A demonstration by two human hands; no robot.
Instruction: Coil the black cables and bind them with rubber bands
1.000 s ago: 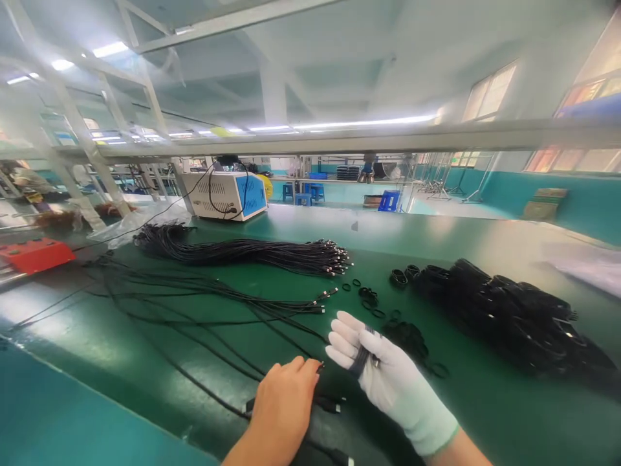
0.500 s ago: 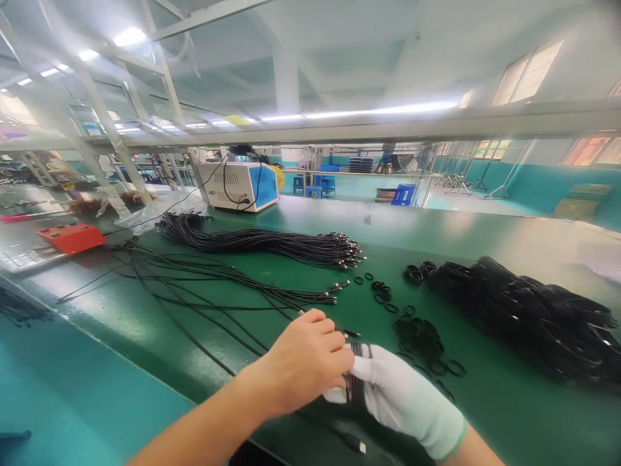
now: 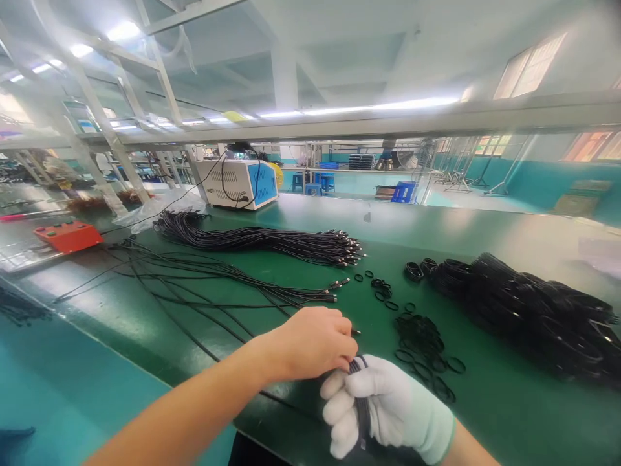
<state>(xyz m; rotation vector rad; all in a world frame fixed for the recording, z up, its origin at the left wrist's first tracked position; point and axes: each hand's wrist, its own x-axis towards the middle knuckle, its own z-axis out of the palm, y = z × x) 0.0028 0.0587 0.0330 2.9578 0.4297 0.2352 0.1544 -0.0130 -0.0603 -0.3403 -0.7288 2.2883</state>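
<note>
My right hand [image 3: 383, 408] wears a white glove and is closed round a coil of black cable [image 3: 361, 404] wound over its fingers. My bare left hand [image 3: 313, 340] is closed just above it, pinching the same cable near its plug end [image 3: 356, 332]. Loose black cables [image 3: 218, 285] trail off to the left over the green table [image 3: 145, 317]. A scatter of small black rubber bands [image 3: 420, 343] lies just right of my hands.
A long bundle of straight black cables [image 3: 262, 241] lies further back. A heap of coiled cables [image 3: 524, 307] fills the right side. A white and blue machine [image 3: 240, 183] stands at the back, an orange box [image 3: 68, 234] at the far left.
My left hand rose from the table onto the gloved right hand and took hold of the cable. The right hand curled shut and dropped lower toward me.
</note>
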